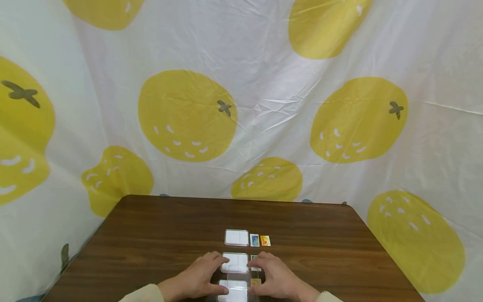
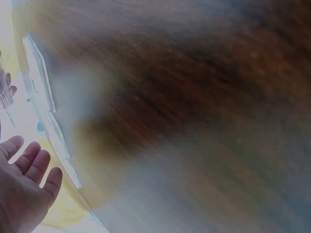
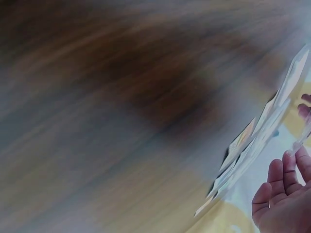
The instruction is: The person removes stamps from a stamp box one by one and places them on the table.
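Note:
Both hands hold a thin clear plastic cover (image 1: 238,276) between them, above the table. My left hand (image 1: 198,274) has its thumb and fingertips at the left edge, and my right hand (image 1: 277,277) grips the opposite edge. Seen through and around the cover are a middle clear case (image 1: 235,257) with a white insert and a similar near case (image 1: 232,297), cut off by the frame. Beside them lie small stamp-like cards, one of them orange (image 1: 255,282), partly hidden by my right fingers. In the right wrist view the cover (image 3: 306,133) shows edge-on at my fingertips.
A third clear case (image 1: 237,238) with a white insert lies farther back. Right of it are a blue stamp-like card (image 1: 254,240) and an orange-yellow one (image 1: 266,240). The dark wooden table (image 1: 170,226) ends at a fruit-print curtain (image 1: 264,138).

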A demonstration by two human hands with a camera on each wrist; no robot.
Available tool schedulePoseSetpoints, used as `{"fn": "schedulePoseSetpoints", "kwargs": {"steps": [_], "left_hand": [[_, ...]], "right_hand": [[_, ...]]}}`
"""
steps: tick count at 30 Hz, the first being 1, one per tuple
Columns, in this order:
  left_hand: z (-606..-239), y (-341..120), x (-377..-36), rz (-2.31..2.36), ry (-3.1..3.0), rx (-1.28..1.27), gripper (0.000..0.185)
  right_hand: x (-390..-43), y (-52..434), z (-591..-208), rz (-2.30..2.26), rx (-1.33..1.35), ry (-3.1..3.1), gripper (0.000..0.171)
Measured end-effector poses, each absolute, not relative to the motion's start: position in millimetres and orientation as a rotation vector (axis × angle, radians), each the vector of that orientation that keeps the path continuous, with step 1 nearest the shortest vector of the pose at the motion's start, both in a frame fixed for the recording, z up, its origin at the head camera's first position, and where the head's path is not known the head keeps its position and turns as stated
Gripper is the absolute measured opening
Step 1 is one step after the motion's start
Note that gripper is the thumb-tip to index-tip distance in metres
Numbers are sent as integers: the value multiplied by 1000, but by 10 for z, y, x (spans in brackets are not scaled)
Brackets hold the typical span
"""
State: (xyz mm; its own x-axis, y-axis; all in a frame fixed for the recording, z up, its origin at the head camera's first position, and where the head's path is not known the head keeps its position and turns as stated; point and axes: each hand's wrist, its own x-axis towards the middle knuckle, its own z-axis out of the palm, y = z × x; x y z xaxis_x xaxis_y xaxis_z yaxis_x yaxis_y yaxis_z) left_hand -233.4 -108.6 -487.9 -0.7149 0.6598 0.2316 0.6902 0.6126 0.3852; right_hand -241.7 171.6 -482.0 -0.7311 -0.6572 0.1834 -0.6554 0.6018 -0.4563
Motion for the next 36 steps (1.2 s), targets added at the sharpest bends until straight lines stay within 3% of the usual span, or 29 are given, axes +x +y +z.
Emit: {"fn": "schedulePoseSetpoints", "kwargs": {"steps": [17,36], "left_hand": [[-4943,-1164,-2332,-783,-2702,-1184,52],[-5007,-1179,-2291,-693,-2705,-1202,49]], "right_hand": [[-2391,1504,-4790,-682,-1116,2839,56],[-2356,1525,-4882,-652,-1070,2810,53]]}}
